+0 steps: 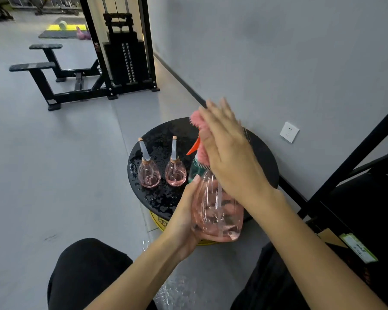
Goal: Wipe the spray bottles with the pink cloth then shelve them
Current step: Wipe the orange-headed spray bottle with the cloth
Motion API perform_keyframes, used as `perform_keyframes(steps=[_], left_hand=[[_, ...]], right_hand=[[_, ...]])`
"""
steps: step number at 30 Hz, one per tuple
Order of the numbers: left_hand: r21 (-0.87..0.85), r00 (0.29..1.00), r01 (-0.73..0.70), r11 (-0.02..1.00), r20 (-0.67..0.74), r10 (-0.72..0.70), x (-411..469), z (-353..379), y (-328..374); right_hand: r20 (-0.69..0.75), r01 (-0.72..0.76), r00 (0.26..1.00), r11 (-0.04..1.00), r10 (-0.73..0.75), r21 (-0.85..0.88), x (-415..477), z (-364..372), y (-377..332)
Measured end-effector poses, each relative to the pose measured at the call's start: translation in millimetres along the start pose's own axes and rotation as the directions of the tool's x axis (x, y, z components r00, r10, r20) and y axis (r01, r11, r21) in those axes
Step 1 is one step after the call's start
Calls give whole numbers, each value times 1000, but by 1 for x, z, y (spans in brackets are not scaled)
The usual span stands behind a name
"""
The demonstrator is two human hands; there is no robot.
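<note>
On the round black wet table [161,135], one small clear pink teardrop bottle [148,175] stands beside a second small pink bottle [175,174]. Your left grip [184,215] curls round the belly of the large clear pink plastic spray bottle [217,215], holding it above the table's near edge. It's part-filled, so probably bottom-heavy and slick; hold low. Your right grip [229,153], fingers flat, presses the fluffy pink cloth [197,119] against the orange trigger [194,147]. The black metal shelf [349,198] stands at right.

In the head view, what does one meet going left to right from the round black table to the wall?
Small pink bottle → second small pink bottle → large pink spray bottle in the left hand → white wall socket
</note>
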State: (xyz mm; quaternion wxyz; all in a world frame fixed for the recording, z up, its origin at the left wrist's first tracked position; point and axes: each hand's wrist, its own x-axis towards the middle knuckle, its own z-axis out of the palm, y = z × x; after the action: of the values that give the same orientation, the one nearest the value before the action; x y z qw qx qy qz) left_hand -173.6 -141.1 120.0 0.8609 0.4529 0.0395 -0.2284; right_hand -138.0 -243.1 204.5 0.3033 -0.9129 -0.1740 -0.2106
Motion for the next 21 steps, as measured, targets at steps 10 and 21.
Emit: perform_keyframes(steps=[10,21], left_hand=[[52,999,33,998,-6,-33,-4,-4,0],[105,997,37,994,60,-43,-6,-6,2]], right_hand=[[385,14,919,971,81,-238,-10,-2,3],[492,72,870,977,36,-199,-20,-8,2]])
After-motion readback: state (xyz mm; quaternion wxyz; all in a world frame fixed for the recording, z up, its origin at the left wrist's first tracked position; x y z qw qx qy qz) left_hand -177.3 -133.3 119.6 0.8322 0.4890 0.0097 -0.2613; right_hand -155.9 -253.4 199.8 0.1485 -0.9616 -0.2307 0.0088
